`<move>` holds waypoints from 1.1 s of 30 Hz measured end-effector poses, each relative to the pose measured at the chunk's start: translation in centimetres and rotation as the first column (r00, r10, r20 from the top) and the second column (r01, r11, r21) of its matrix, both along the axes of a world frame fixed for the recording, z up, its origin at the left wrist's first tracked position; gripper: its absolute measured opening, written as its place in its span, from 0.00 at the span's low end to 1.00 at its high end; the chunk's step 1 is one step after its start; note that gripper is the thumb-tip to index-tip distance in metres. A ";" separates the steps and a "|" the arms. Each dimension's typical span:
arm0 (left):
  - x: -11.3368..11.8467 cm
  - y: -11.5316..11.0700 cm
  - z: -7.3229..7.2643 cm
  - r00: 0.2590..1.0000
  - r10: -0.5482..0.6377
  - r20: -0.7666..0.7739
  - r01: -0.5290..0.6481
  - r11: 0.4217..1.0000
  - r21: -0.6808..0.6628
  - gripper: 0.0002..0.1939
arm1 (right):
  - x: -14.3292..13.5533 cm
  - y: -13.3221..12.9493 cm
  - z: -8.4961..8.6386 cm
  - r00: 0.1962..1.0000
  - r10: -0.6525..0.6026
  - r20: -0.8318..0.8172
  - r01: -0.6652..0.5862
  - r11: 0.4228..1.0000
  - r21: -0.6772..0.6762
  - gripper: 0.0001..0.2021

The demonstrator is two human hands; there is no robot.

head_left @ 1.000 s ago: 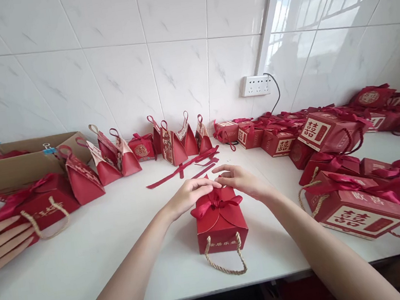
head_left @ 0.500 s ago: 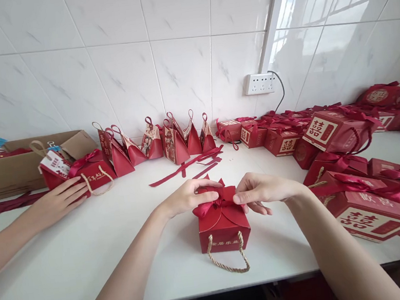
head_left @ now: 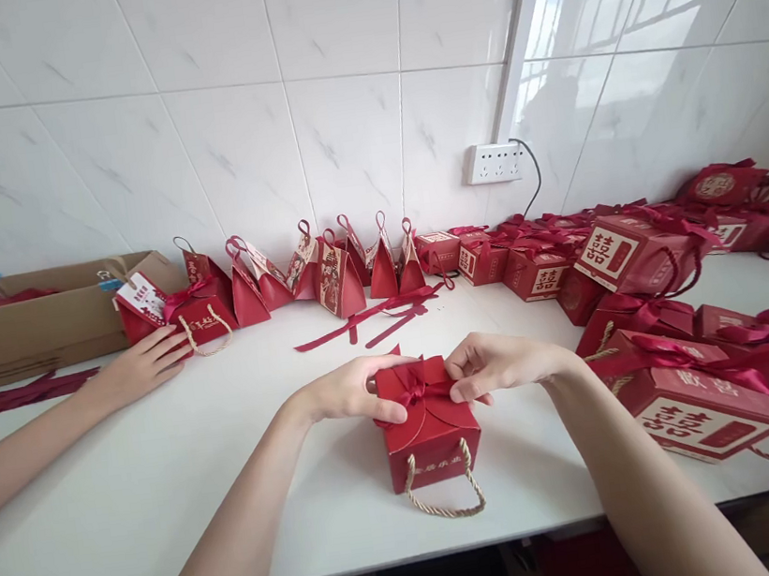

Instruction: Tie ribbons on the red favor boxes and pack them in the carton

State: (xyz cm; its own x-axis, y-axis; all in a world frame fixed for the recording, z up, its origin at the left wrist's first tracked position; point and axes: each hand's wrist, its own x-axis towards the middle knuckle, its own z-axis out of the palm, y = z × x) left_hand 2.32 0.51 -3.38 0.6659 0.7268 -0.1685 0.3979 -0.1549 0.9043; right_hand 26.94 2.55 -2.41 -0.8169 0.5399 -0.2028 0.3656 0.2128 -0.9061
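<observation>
Lately altered: left hand (head_left: 349, 395) turned thumb-down, from the knot side half a second earlier to the left side of the bow (head_left: 414, 388); right hand (head_left: 498, 366) little moved, thumb and forefinger pinching the bow's right side. Fingers of the left partly hidden behind the box top, so impossible to tell whether gripping or merely resting. By that evidence, presumably at the stage of adjusting a knot already tied. Principal item: one red gift box (head_left: 438, 451), upright near the front edge of the white table (head_left: 323, 523), between both hands; flaps folded shut, contents not visible, rope handle (head_left: 449, 512) drooping in front. Also lately altered: co-worker's hand (head_left: 146, 365), farther to the right of its arm's reach than a second ago, fingers on a small red carton (head_left: 209, 325), now nearer the pyramid boxes (head_left: 342, 284). Further containers: open cardboard box (head_left: 43, 338) at far left, with something red inside, not identifiable; closed stacked boxes (head_left: 686, 423) at right, ribboned, contents unseen. Loose: ribbon strips (head_left: 366, 314), behind the gift box.
</observation>
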 end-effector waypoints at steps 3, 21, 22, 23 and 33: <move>0.1 0.0 0.0 0.997 0.071 0.018 -0.072 0.997 0.016 0.43 | -0.3 0.1 -0.2 0.995 -0.062 -0.073 0.068 0.995 0.071 0.17; 1.7 0.1 -1.1 0.970 0.209 0.124 -0.214 0.976 0.030 0.34 | -0.8 0.1 -0.2 0.957 0.000 -0.290 0.084 0.957 0.277 0.18; 1.7 0.1 -1.1 0.972 0.199 0.122 -0.203 0.979 0.022 0.34 | -0.8 0.1 -0.3 0.962 0.017 -0.274 0.060 0.960 0.273 0.18; 1.6 0.1 -1.2 0.974 0.191 0.118 -0.194 0.981 0.011 0.35 | -0.7 0.2 -0.3 0.964 0.028 -0.263 0.045 0.962 0.268 0.17; -0.9 -1.0 1.3 0.917 0.242 -0.316 -0.292 0.949 -0.118 0.28 | -0.4 0.4 0.0 0.981 0.049 -0.188 0.004 0.962 0.271 0.13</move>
